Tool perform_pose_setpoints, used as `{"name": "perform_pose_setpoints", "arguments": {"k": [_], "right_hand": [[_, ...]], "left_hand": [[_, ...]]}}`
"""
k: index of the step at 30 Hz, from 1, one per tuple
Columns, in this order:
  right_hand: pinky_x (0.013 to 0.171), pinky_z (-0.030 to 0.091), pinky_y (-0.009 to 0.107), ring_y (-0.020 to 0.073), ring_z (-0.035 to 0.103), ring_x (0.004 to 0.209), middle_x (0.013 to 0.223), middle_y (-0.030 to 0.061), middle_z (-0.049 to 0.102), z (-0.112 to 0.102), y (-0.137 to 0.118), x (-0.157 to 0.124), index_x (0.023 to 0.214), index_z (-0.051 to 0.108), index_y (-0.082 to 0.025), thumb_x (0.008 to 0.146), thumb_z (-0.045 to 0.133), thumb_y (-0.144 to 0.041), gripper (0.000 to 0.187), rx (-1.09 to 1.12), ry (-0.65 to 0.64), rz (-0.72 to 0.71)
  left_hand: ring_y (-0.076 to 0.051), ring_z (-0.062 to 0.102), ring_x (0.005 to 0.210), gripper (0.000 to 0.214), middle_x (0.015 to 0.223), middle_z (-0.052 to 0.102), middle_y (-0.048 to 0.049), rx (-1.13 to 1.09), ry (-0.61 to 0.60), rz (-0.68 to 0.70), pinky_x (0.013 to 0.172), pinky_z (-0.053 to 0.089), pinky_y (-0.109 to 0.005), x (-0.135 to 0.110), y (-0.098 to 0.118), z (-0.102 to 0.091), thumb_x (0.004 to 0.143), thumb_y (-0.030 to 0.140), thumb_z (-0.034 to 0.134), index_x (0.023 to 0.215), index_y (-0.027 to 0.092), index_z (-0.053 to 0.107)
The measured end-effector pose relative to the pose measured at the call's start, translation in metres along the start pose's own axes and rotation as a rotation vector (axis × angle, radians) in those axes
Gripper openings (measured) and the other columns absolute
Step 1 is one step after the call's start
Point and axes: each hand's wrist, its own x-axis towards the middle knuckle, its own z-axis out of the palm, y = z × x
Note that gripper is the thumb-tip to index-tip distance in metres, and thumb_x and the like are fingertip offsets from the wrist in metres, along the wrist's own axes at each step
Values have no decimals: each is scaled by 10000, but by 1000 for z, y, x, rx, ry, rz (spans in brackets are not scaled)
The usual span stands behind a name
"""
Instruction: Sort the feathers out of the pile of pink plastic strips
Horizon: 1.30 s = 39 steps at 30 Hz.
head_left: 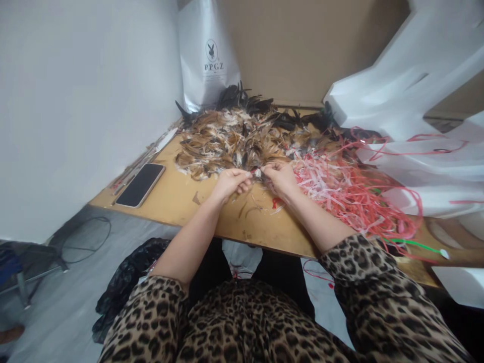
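A large heap of brown, white and black feathers [234,138] covers the back of the wooden table [181,199]. At its near edge my left hand [230,182] and my right hand [279,177] meet, both pinched on a small bundle of feathers [257,173] held between them. A red strip seems to show at the bundle. To the right of my right hand lies a tangle of red and pink strips [348,191]. A few loose feathers lie on the wood under my hands.
A dark phone [140,184] lies face up at the table's left, beside long thin tools by the wall. A silver bag [207,55] stands at the back. White sheets [408,91] pile up on the right. A black bag [128,282] sits on the floor.
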Motion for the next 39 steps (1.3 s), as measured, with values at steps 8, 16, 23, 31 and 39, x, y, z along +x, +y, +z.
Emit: {"name": "perform_pose_setpoints", "arguments": {"k": [8, 16, 23, 31, 39], "right_hand": [[495, 304, 224, 60, 389, 454, 468, -56, 466, 6, 4, -2, 497, 486, -168, 514, 672, -239, 200, 216, -105, 166], [473, 339, 203, 59, 432, 463, 451, -40, 492, 8, 5, -5, 472, 502, -157, 472, 738, -239, 250, 343, -249, 351], [503, 363, 212, 62, 455, 487, 541, -7, 574, -2, 1, -4, 613, 609, -134, 512, 728, -362, 276, 56, -281, 298], [480, 297, 212, 64, 376, 493, 519, -21, 504, -16, -4, -2, 606, 593, -120, 588, 662, -432, 321, -406, -310, 65], [450, 269, 202, 53, 346, 466, 510, -26, 484, -18, -4, -2, 619, 583, -115, 600, 640, -488, 378, -400, -326, 61]], "left_hand": [[-45, 526, 554, 173, 835, 659, -51, -3, 82, 271, 465, 390, -156, -4, 9, 6, 651, 298, 655, 684, 128, 667], [-44, 490, 472, 245, 610, 618, -26, -58, -82, 234, 481, 392, -173, -7, 9, 5, 707, 332, 620, 802, 112, 675], [-68, 550, 519, 241, 610, 636, -38, -47, 6, 199, 549, 452, -196, 6, -4, 2, 634, 316, 680, 726, 95, 658], [-66, 537, 494, 268, 597, 637, -44, 66, -26, 64, 531, 441, -203, 6, -11, 4, 572, 253, 724, 775, 89, 661], [-72, 540, 497, 284, 606, 635, -51, 99, -53, 21, 513, 434, -202, 6, -11, 4, 564, 254, 729, 778, 82, 654]]}}
